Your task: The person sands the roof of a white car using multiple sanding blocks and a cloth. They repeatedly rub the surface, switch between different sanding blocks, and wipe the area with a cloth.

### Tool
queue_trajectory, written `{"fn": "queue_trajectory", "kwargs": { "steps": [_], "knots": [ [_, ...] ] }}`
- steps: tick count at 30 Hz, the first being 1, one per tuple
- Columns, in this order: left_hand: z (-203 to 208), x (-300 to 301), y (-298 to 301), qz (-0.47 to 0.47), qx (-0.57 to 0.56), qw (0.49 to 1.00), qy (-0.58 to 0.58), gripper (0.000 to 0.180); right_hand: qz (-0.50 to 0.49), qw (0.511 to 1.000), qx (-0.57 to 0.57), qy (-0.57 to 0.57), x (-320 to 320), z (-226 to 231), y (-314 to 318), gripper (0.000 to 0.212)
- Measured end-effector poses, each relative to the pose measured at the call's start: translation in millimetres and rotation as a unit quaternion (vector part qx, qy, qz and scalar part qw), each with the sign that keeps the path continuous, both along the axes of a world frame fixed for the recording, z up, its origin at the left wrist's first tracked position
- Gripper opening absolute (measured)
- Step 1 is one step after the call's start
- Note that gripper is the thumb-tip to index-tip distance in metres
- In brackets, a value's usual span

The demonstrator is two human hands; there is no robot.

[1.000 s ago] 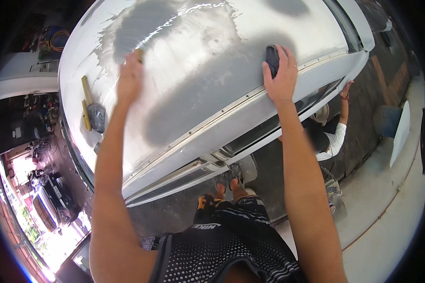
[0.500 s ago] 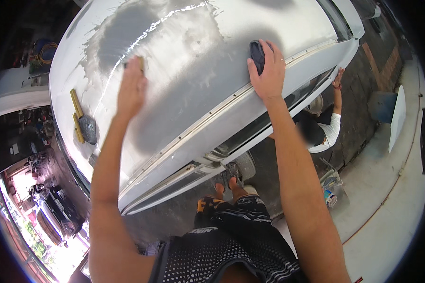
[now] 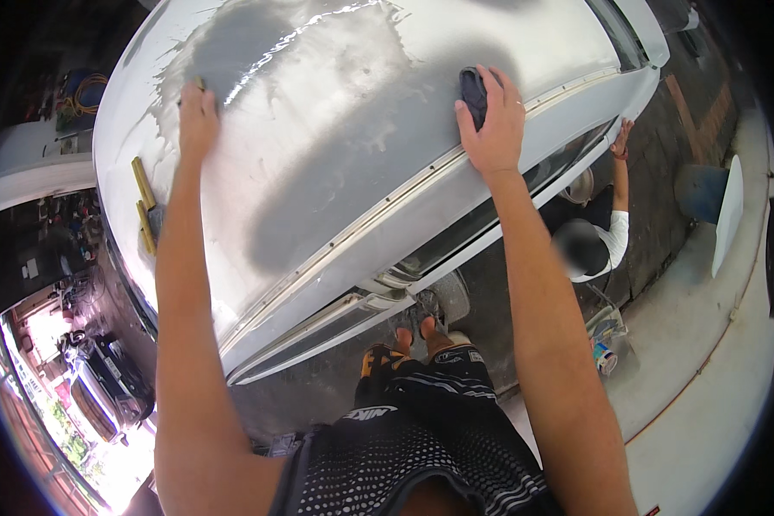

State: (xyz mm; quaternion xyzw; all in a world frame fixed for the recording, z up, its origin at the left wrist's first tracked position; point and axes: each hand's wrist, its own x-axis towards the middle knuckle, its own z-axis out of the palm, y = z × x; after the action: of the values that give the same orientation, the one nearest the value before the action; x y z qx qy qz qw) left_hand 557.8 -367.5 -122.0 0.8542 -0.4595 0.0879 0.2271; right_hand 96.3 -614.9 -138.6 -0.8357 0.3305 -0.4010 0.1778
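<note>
Holding a yellowish block [image 3: 199, 83] and a dark bundle [image 3: 471, 93] at the white car roof [image 3: 254, 150].
Remotely, I am curling the left hand [image 3: 198, 119], mostly closed, around the block at far left, and cupping the right hand [image 3: 497, 129], partly open, over the bundle beside the trim [image 3: 359, 224] at right. Grey patches [image 3: 340, 176] are showing amid white; work is seemingly standing partway, but how much is remaining I cannot tell.

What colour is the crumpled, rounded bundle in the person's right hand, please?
The crumpled, rounded bundle is dark grey, almost black, best seen in the head view.
</note>
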Motion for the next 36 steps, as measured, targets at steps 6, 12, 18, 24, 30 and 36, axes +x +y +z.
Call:
{"fn": "queue_trajectory", "kwargs": {
  "steps": [6,12,18,24,30,36],
  "knots": [
    [-43.2,-110.0,-39.9,-0.121,0.081,0.989,-0.007,0.060,-0.028,0.999,-0.001,0.033,-22.7,-15.4,-7.2,0.060],
    [3.1,-0.8,-5.7,0.043,0.077,0.996,0.030,0.061,0.001,1.000,-0.002,0.002,-0.4,-6.2,1.7,0.061],
    [-22.3,-128.6,-33.2,-0.180,0.135,0.973,-0.050,0.064,-0.028,0.999,-0.015,0.037,-31.7,-15.6,-11.9,0.062],
    [-23.5,19.0,-2.4,0.072,0.324,0.901,-0.279,0.045,0.007,1.000,-0.005,0.012,-0.3,-8.6,-0.8,0.062],
    [-17.4,-121.3,-12.7,-0.103,0.105,0.989,-0.012,0.064,-0.001,0.999,-0.005,0.047,-21.8,1.0,-6.7,0.059],
    [-0.6,-14.7,-9.0,0.102,0.067,0.992,0.037,0.063,0.040,0.998,0.004,0.042,1.3,0.2,2.5,0.059]
  ]
}}
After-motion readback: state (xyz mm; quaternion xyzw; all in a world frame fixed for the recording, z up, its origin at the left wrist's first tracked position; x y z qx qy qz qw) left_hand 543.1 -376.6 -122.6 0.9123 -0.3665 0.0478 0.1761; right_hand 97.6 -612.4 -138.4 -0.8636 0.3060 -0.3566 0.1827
